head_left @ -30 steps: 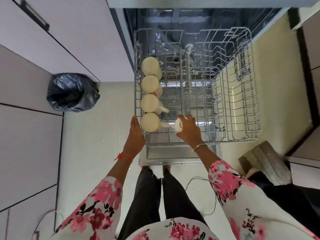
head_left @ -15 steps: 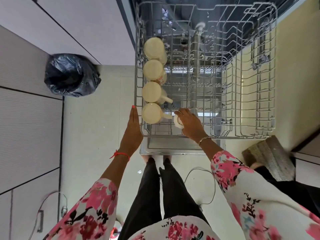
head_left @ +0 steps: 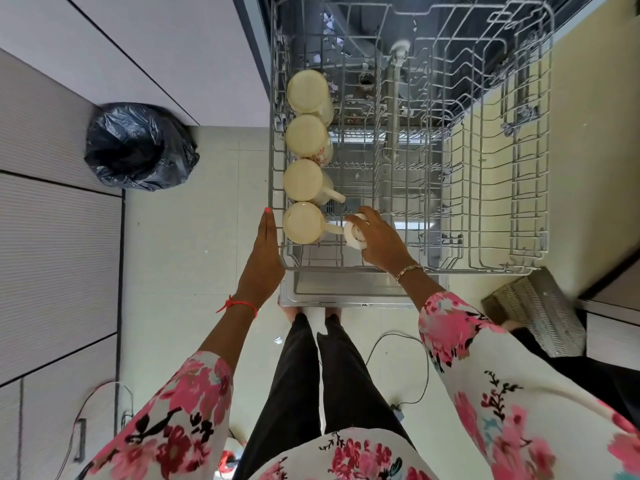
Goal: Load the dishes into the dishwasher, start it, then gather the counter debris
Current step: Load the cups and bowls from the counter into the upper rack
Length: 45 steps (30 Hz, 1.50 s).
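Cup (head_left: 356,234) barely shifted; neighbouring mug (head_left: 302,223) handle points right.

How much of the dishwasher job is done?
Just begun. Four mugs stand upside down along the left side of the rack. The right hand holds a small cup beside the nearest mug; the left hand rests flat against the rack. Left: most of the rack is bare, the dishwasher is open and not started, and the counter is out of view.
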### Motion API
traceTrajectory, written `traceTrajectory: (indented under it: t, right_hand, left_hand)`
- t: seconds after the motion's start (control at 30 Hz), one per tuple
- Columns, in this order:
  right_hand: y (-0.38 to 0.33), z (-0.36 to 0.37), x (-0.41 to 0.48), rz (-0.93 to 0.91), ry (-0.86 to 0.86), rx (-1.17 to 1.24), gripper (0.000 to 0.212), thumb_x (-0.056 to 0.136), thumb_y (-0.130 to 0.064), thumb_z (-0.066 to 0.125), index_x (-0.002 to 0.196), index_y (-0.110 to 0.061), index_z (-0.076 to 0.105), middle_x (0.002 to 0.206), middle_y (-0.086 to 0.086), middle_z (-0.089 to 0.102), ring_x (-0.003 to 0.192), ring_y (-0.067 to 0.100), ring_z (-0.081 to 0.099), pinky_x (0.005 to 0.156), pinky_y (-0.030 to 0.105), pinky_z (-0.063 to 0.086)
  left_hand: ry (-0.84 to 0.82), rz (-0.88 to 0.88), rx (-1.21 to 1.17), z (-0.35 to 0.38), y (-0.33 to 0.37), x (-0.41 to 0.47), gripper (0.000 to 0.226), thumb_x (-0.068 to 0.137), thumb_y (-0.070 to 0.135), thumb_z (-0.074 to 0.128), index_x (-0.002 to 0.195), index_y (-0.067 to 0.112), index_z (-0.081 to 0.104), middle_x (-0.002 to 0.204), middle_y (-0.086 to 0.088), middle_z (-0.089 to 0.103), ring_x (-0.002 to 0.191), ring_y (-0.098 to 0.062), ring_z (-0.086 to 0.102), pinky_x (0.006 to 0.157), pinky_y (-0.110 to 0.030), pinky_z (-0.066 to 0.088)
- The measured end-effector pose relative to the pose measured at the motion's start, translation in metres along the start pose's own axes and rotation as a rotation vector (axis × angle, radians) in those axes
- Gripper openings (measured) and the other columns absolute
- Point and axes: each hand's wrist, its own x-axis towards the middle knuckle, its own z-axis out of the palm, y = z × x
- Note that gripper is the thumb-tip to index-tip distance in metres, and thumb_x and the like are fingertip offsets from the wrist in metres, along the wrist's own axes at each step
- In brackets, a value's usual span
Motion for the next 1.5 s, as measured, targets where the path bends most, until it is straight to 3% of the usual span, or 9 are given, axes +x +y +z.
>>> traceTrajectory:
  t: [0.27, 0.5, 0.63, 0.7, 0.83, 1.1, 1.23, 1.4, 1.5]
  right_hand:
    - [0.012, 0.008, 0.013, -0.048, -0.018, -0.027, 0.077, 0.066, 0.01, 0.069, 0.136, -0.008, 0.042, 0.138, 0.015, 0.041, 0.13, 0.03, 0.037, 0.1, 0.041, 0.043]
    - [0.009, 0.016, 0.015, -0.043, 0.027, -0.088, 0.072, 0.071, 0.01, 0.065, 0.137, -0.007, 0.041, 0.138, 0.015, 0.039, 0.131, 0.031, 0.036, 0.106, 0.042, 0.039]
    - [0.011, 0.011, 0.013, 0.04, -0.037, 0.051, 0.079, 0.068, 0.003, 0.071, 0.138, -0.015, 0.041, 0.141, 0.016, 0.03, 0.131, 0.032, 0.032, 0.1, 0.043, 0.042]
    - [0.012, 0.008, 0.013, 0.072, -0.074, 0.146, 0.08, 0.067, -0.001, 0.073, 0.139, -0.016, 0.041, 0.138, 0.015, 0.031, 0.128, 0.031, 0.034, 0.101, 0.043, 0.042]
    - [0.009, 0.01, 0.014, 0.064, -0.082, 0.064, 0.077, 0.073, -0.007, 0.072, 0.141, -0.015, 0.037, 0.137, 0.014, 0.034, 0.127, 0.03, 0.034, 0.104, 0.043, 0.039]
    - [0.007, 0.008, 0.023, 0.076, -0.116, -0.021, 0.079, 0.075, -0.01, 0.07, 0.144, -0.017, 0.032, 0.138, 0.014, 0.034, 0.127, 0.03, 0.034, 0.099, 0.042, 0.042]
    - [0.007, 0.009, 0.02, 0.085, -0.092, -0.003, 0.08, 0.074, -0.011, 0.072, 0.143, -0.018, 0.033, 0.138, 0.014, 0.035, 0.126, 0.032, 0.033, 0.101, 0.046, 0.04]
    - [0.007, 0.01, 0.014, 0.195, -0.061, 0.173, 0.104, 0.063, -0.019, 0.083, 0.147, -0.016, 0.021, 0.143, 0.015, 0.028, 0.132, 0.031, 0.028, 0.104, 0.046, 0.036]
    - [0.003, 0.015, 0.012, 0.193, -0.011, 0.146, 0.093, 0.067, -0.017, 0.081, 0.143, -0.011, 0.028, 0.14, 0.016, 0.031, 0.13, 0.032, 0.031, 0.1, 0.047, 0.041]
  left_hand:
    - [-0.001, 0.006, -0.028, -0.001, 0.003, -0.002, 0.079, 0.08, -0.022, 0.037, 0.146, 0.002, 0.0, 0.156, -0.012, -0.001, 0.145, -0.024, 0.005, 0.111, -0.023, 0.016]
    - [0.001, 0.017, -0.039, -0.002, 0.003, -0.003, 0.081, 0.079, -0.023, 0.037, 0.146, 0.002, 0.001, 0.156, -0.012, 0.0, 0.144, -0.025, 0.009, 0.11, -0.03, 0.03]
    - [-0.004, 0.018, -0.035, -0.003, 0.005, -0.003, 0.083, 0.078, -0.023, 0.039, 0.147, 0.002, 0.001, 0.156, -0.012, 0.0, 0.144, -0.027, 0.01, 0.109, -0.036, 0.036]
    - [-0.006, 0.015, -0.028, -0.003, 0.005, -0.002, 0.082, 0.078, -0.023, 0.039, 0.147, 0.003, 0.001, 0.156, -0.012, 0.0, 0.144, -0.026, 0.009, 0.11, -0.034, 0.033]
    - [0.002, 0.005, -0.033, -0.001, 0.005, -0.002, 0.083, 0.078, -0.024, 0.038, 0.147, 0.003, 0.001, 0.156, -0.011, -0.001, 0.144, -0.025, 0.008, 0.108, -0.029, 0.031]
    - [0.016, -0.027, -0.002, 0.003, 0.006, -0.002, 0.08, 0.08, -0.022, 0.038, 0.147, 0.003, 0.002, 0.157, -0.011, 0.0, 0.143, -0.024, 0.012, 0.092, -0.002, 0.022]
    - [0.038, -0.017, -0.002, 0.004, 0.006, -0.003, 0.08, 0.08, -0.022, 0.039, 0.147, 0.003, 0.003, 0.156, -0.012, 0.0, 0.143, -0.025, 0.014, 0.092, -0.008, 0.03]
    - [0.04, -0.01, 0.014, 0.003, 0.006, -0.003, 0.079, 0.08, -0.022, 0.039, 0.146, 0.002, 0.003, 0.156, -0.012, 0.0, 0.143, -0.025, 0.012, 0.094, -0.007, 0.025]
    - [0.037, -0.016, 0.013, 0.003, 0.006, -0.003, 0.08, 0.08, -0.022, 0.039, 0.147, 0.002, 0.002, 0.156, -0.011, 0.0, 0.144, -0.025, 0.011, 0.095, -0.01, 0.027]
